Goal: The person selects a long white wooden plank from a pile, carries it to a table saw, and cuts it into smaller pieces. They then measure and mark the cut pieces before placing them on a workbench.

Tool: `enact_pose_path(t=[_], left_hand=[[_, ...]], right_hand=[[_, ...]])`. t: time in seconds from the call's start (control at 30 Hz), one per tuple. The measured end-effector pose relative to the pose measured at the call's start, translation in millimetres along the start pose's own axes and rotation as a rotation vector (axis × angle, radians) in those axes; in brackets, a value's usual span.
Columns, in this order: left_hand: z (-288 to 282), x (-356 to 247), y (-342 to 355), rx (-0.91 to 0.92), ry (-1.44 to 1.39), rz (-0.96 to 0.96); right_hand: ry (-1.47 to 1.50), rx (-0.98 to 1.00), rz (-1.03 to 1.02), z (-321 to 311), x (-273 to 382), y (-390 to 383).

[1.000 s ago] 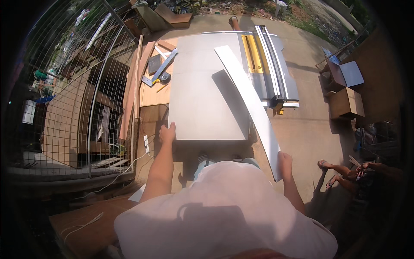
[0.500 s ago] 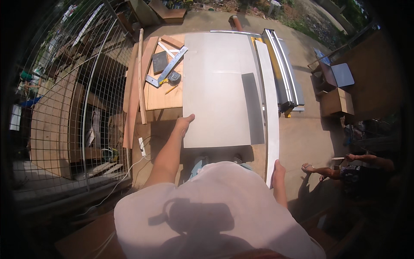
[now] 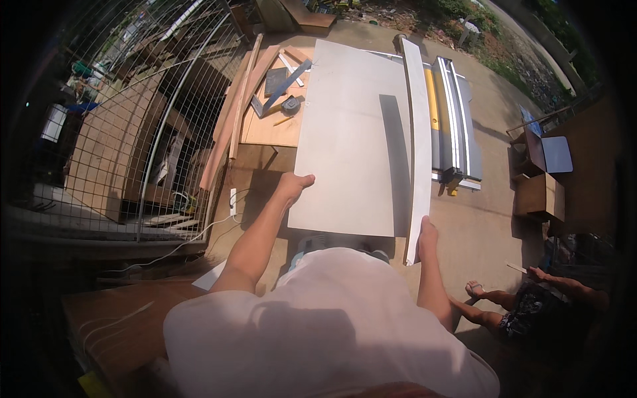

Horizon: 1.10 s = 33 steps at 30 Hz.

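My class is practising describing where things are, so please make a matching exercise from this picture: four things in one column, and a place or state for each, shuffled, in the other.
Column one
1. Left hand
2. Right hand
3. Tape measure
4. Power strip

Column two
A. Lying on the light wooden board
B. White, with a cable
C. Holding the near end of the narrow white board
D. At the left edge of the large pale sheet

Right pairs
1-D, 2-C, 3-A, 4-B
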<state>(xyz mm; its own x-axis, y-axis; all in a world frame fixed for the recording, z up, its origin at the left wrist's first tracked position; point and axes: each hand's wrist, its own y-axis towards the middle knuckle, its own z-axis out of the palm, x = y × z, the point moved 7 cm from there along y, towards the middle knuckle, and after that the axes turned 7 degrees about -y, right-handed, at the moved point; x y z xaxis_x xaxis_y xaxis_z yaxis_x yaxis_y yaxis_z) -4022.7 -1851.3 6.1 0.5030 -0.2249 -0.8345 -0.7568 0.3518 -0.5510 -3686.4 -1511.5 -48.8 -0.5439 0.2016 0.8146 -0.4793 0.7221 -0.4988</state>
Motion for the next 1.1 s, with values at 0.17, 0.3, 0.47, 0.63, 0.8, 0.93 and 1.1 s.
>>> enact_pose_path(t=[0.17, 0.3, 0.47, 0.63, 0.8, 0.93, 1.1], left_hand=[[7, -36, -24, -0.064, 0.032, 0.089], [29, -52, -58, -0.141, 0.091, 0.11], [48, -34, -97, -0.197, 0.009, 0.135], [42, 9, -180, -0.257, -0.158, 0.204], [10, 92, -247, -0.465, -0.104, 0.282], [23, 96, -315, -0.425, -0.375, 0.441], [14, 149, -396, -0.571, -0.492, 0.474]], right_hand=[[0.2, 0.172, -0.009, 21, -26, 42], [0.037, 0.127, -0.16, 25, -52, 65], [0.145, 0.186, -0.105, 21, -63, 65], [0.015, 0.115, -0.316, -9, -50, 24], [0.17, 0.309, -0.379, -42, 2, -24], [0.18, 0.24, -0.451, -57, 40, -58], [-0.126, 0.371, -0.514, -69, 46, -104]])
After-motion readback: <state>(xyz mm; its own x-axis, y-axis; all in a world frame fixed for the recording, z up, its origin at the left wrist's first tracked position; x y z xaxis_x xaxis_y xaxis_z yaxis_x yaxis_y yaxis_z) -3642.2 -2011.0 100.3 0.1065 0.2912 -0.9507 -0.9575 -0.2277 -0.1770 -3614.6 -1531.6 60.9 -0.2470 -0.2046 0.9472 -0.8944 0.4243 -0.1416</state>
